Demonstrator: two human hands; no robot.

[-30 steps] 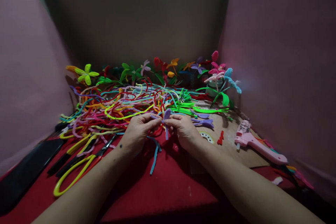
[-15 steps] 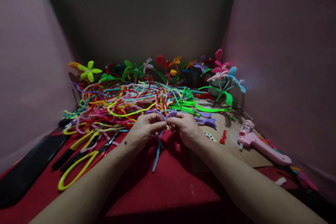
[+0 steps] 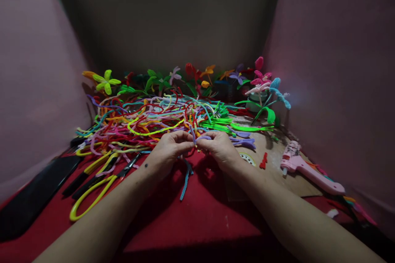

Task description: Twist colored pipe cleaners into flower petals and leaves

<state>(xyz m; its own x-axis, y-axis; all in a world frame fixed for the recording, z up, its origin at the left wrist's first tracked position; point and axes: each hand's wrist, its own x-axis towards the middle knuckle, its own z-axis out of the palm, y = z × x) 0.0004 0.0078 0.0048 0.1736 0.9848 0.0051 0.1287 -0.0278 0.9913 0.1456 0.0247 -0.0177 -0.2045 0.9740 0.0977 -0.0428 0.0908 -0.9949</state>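
A purple pipe cleaner (image 3: 204, 137) is pinched between both hands at the middle of the table. My left hand (image 3: 173, 146) is closed on it with thumb and fingertips, and one purple end stands up beside the fingers. From the other side my right hand (image 3: 216, 147) pinches the same pipe cleaner close by; the fingertips of the two hands nearly meet. Below them a short blue pipe cleaner (image 3: 185, 183) lies on the red cloth (image 3: 197, 222). Purple looped petals (image 3: 245, 142) rest just right of my right hand. The lower fingers are partly hidden.
A large heap of coloured pipe cleaners (image 3: 145, 119) spreads behind the hands. Yellow-handled scissors (image 3: 92, 201) and pliers (image 3: 89, 172) lie left, near a black flat object (image 3: 40, 197). A pink glue gun (image 3: 311, 172) sits on cardboard (image 3: 271, 156) at right. Pipe-cleaner flowers (image 3: 261, 78) stand along the back.
The purple pipe cleaner's left side, which was bent over toward my left hand, now points upward between the hands. Both hands stay in nearly the same place, still pinching. The view has shifted slightly.
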